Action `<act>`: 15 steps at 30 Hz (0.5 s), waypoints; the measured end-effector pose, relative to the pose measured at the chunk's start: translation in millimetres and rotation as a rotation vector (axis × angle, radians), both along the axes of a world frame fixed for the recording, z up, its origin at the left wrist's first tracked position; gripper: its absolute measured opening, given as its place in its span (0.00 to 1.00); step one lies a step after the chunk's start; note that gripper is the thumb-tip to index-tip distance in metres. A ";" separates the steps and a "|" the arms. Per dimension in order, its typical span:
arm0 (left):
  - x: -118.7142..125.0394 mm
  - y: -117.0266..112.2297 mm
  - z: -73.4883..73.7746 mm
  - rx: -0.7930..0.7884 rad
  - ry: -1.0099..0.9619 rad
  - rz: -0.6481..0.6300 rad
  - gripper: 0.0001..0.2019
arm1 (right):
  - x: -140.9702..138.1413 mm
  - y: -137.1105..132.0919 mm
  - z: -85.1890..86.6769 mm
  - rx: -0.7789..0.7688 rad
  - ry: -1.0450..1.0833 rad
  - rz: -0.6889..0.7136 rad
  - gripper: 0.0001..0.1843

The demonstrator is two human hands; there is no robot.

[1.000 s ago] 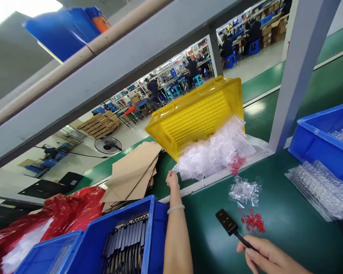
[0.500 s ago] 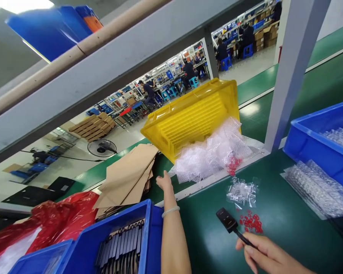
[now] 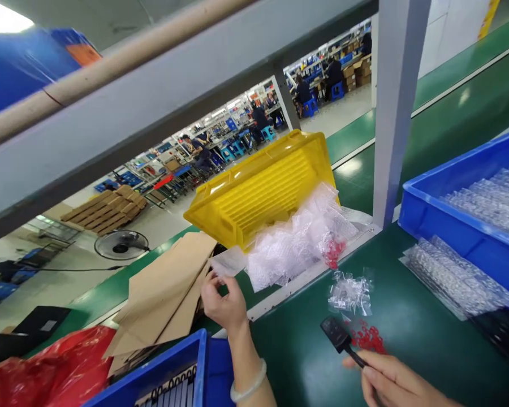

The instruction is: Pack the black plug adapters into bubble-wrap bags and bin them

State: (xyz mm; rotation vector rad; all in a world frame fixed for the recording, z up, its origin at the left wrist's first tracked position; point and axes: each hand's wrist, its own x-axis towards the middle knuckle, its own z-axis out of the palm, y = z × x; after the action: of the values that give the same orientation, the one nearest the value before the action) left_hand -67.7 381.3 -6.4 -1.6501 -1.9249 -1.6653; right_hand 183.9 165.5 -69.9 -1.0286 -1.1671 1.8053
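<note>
My left hand (image 3: 227, 302) pinches the edge of a translucent bubble-wrap bag (image 3: 229, 261), lifted just left of a pile of similar bags (image 3: 280, 249). That pile spills from a tipped yellow crate (image 3: 267, 192). In my right hand (image 3: 392, 376) is a small black box-shaped device (image 3: 336, 333), held by its black cable above the green table (image 3: 297, 328). Small red rings (image 3: 369, 337) lie just behind the device, partly covered by it. Clear small plastic bags (image 3: 351, 293) lie beyond them.
Brown cardboard sheets (image 3: 165, 294) are stacked at left, beside a red plastic bag (image 3: 55, 367). A blue bin (image 3: 201, 362) with black devices stands near my left arm. At right are another blue bin (image 3: 462, 220) and stacked bubble bags (image 3: 458, 277). A grey post (image 3: 392, 113) rises behind.
My left hand has closed on a bubble-wrap bag and drawn it left, away from the pile. My right hand still holds the device by its cable. The view has turned rightward.
</note>
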 end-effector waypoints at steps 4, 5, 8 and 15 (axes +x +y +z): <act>23.4 -76.6 -25.9 -0.192 0.200 -0.280 0.03 | 6.9 -2.2 3.7 0.066 0.024 0.007 0.33; 28.0 -95.5 -36.0 -0.269 0.250 -0.336 0.05 | 8.7 -2.5 4.8 0.081 0.025 0.008 0.32; 38.2 -144.1 -62.6 -0.529 0.365 -0.537 0.07 | 12.8 -1.9 9.2 0.117 -0.022 0.030 0.28; 61.1 -172.4 -85.2 -0.675 0.134 -0.468 0.03 | 8.6 -1.8 10.5 0.160 -0.045 0.040 0.30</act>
State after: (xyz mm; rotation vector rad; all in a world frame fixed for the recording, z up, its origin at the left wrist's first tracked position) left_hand -6.7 208.9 -91.6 -2.5349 -2.3095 -0.9878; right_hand 192.5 163.7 -59.4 -0.9629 -1.3452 1.6958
